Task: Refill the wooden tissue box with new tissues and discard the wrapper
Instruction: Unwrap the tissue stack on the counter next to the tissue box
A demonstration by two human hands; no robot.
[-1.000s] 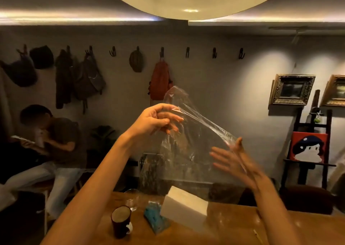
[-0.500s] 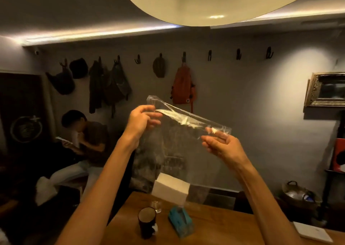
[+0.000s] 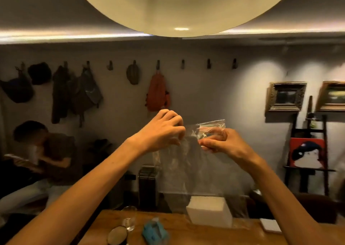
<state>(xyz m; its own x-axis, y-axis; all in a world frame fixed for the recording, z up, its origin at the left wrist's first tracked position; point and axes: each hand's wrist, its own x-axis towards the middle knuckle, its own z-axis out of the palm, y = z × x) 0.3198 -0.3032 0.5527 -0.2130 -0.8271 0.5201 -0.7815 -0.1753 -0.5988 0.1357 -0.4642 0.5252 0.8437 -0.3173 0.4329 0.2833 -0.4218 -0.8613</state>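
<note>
Wrapper film (image 3: 194, 162), clear and limp, hangs in the air above the bench (image 3: 186, 233), its top edge gathered between both hands. The left hand (image 3: 160, 132) and right hand (image 3: 220, 142) each pinch it, close together. It looks feather-light, crinkly and slippery, so bunching it suits best. The white tissue stack (image 3: 209, 210) sits below.

No words, numbers, brand marks or signs can be read anywhere in this view.
</note>
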